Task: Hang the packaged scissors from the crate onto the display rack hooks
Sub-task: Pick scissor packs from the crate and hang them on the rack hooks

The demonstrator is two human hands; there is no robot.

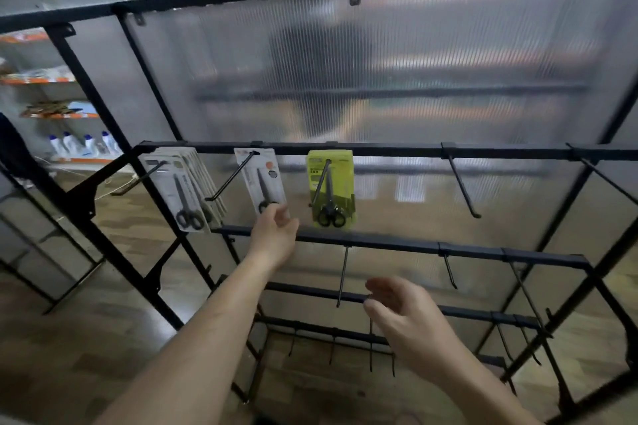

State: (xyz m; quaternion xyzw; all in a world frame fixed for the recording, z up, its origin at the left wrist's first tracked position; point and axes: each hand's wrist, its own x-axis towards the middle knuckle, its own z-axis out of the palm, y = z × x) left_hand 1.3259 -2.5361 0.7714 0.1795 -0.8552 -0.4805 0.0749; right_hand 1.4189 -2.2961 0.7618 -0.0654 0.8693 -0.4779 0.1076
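Shop backdrop, black metal display rack [379,150]; white-carded scissors pack [265,183] hanging; your left hand [276,232], right hand [407,321] hovering, grips open, empty; you're probably needing crate next.

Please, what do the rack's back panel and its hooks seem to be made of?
Back panel: probably a translucent ribbed plastic sheet; fine vertical ridges blur whatever is behind it. Hooks: likely thin metal rod with a black coating; they are slim and straight, with upturned tips.

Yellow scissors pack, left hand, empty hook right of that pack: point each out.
yellow scissors pack [341,166]: head view, upper right of card
left hand [274,234]: head view, middle of hand
empty hook [463,185]: head view, midway along rod
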